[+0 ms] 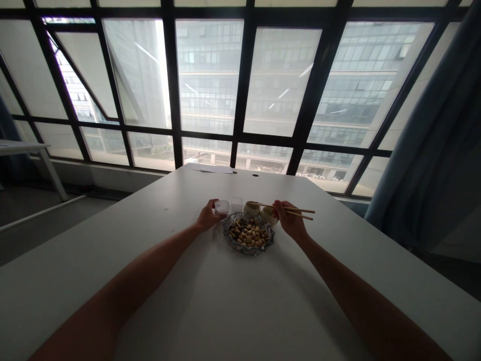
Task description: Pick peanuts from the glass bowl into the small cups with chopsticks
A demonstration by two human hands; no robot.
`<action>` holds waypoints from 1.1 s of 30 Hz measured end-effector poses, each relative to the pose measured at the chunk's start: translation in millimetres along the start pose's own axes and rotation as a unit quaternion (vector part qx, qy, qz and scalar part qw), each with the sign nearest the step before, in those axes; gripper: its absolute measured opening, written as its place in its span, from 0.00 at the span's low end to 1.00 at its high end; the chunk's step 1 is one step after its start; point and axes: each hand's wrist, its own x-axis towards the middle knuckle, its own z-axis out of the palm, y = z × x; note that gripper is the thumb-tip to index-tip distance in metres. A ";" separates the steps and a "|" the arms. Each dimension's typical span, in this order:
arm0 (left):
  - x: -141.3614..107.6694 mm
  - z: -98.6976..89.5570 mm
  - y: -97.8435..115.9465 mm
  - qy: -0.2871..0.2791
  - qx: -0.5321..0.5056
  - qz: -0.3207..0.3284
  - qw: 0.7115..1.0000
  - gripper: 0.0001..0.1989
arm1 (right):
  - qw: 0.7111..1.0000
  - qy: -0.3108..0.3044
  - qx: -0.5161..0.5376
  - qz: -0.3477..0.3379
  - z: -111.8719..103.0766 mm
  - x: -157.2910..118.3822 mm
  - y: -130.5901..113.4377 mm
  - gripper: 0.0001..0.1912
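Note:
My left hand (pixel 209 216) is closed around a small clear cup (pixel 222 207) on the white table. In my right hand (pixel 288 220) is a pair of chopsticks (pixel 300 210), their tips pointing left over a small round greenish-tan cup (pixel 251 207). A second such cup (pixel 268 215) stands beside it, partly hidden by my right fingers. Another clear cup (pixel 236 203) is between the held one and the tan cups. In front of them sits a scalloped glass bowl (pixel 230 241) filled with nuts in their shells, perhaps pistachios (pixel 250 234). Whether the chopstick tips grip anything is too small to tell.
The white table (pixel 210 301) runs forward to large black-framed windows. Papers (pixel 210 168) lie at its far edge, near two dark round holes. A blue curtain (pixel 424 150) hangs on the right. Another white table (pixel 24 146) stands at the left.

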 end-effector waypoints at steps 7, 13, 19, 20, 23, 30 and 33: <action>-1.8 -1.0 4.6 0.029 0.055 -0.004 0.998 0.37 | 0.995 -0.031 0.082 0.044 -0.9 1.4 -24.8 0.32; -0.1 2.0 3.4 0.036 0.080 -0.007 0.996 0.36 | 0.991 -0.130 0.038 0.022 4.8 -6.7 -31.8 0.29; 1.6 2.5 -0.9 0.023 0.042 0.004 0.999 0.37 | 0.978 -0.203 0.021 0.028 4.9 -8.4 -30.6 0.28; 1.5 2.3 -0.9 0.020 0.034 0.006 0.999 0.37 | 0.978 -0.206 0.023 0.032 4.5 -8.3 -32.1 0.28; 0.8 1.7 0.1 0.011 0.020 0.000 1.000 0.38 | 0.979 -0.200 0.032 0.038 3.3 -8.4 -37.5 0.29; 0.0 1.5 0.3 -0.008 0.014 -0.011 1.000 0.38 | 0.987 -0.155 0.044 0.028 2.9 -7.6 -42.7 0.29; 0.8 2.2 -1.7 -0.010 0.014 -0.010 1.000 0.38 | 0.978 -0.195 0.064 0.037 4.6 -7.9 -44.2 0.29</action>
